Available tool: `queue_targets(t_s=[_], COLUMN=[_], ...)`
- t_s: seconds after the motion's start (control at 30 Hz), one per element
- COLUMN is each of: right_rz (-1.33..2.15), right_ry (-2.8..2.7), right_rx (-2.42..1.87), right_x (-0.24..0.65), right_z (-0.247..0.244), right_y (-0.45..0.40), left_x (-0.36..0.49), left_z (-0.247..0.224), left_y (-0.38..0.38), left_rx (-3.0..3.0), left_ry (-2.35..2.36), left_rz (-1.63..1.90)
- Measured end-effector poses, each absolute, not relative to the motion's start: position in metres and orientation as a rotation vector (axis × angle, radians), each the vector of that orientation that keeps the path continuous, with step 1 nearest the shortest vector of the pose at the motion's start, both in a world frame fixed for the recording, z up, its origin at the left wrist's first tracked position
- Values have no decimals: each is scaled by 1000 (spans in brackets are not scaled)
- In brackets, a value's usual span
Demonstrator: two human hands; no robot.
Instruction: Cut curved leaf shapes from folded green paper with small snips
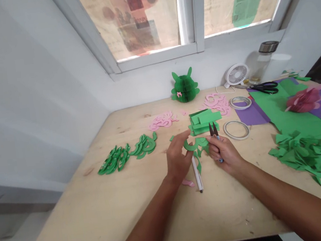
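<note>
My left hand (pixel 178 155) pinches a curved cut-out of green paper (pixel 191 146) near the middle of the table. Small scissors (pixel 213 129) sit in my right hand (pixel 223 150), blades pointing up and away from me. The fingertips of that hand also reach the right end of the green paper. Beneath the hands lie green scraps and a white pen (pixel 197 174), with a pink paper piece (pixel 188 182) beside it. Just beyond is a stack of green paper strips (pixel 205 121).
Left are piles of green curved cut-outs (pixel 114 159); pink cut-outs (pixel 163 121) lie farther back. A green paper figure (pixel 185 86) stands by the wall. Tape rolls (pixel 236 130), black scissors (pixel 265 87), a fan (pixel 237 74), a bottle (pixel 262 62) and green scraps (pixel 306 154) occupy the right.
</note>
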State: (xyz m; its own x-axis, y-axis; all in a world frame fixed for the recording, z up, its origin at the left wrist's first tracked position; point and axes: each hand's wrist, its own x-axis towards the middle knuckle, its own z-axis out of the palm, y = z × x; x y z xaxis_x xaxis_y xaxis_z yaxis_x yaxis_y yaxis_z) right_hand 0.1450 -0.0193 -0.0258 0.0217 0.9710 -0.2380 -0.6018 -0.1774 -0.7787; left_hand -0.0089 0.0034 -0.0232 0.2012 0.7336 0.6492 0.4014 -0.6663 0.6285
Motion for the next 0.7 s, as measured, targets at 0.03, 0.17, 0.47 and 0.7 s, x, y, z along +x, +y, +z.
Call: queue_targets(t_s=[0.03,0.17,0.47,0.7], right_rz=[1508,1444,1355,1296], right_ry=[-531,-500,-538,-634], right_rx=[-914,-913,-935,-1029], right_x=[145,144,142,138], right_z=[-26,-24,-23,-19], right_y=[-19,-19,-19,-23], left_x=[-8,-3,0,-3], left_z=[-24,-25,-12,-14], left_y=[3,3,-2,3], left_rx=[2032,1477,1110,1115], left_ry=[1104,1085,856,909], left_rz=[1423,1254,933,1008])
